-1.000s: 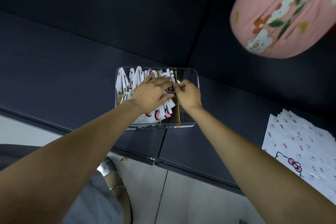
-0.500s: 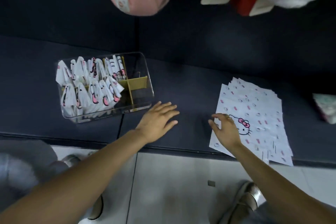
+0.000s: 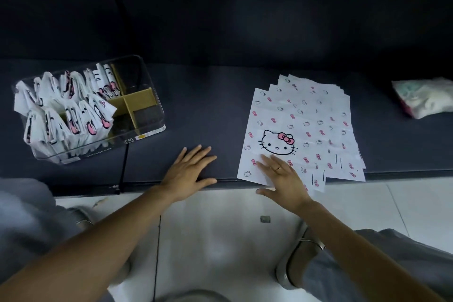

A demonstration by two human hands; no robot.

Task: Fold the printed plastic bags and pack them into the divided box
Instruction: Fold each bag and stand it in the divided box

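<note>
Two hands were extended over the dark sofa seat [image 3: 220,105]. Left hand [image 3: 188,174] lay flat, fingers straight, grasping nothing. Right hand [image 3: 282,176] pressed straight fingers on the near corner of the flat printed plastic bags [image 3: 301,117]. Folded bags [image 3: 66,110] stood upright in the clear divided box [image 3: 147,115], well left of the stack.
</note>
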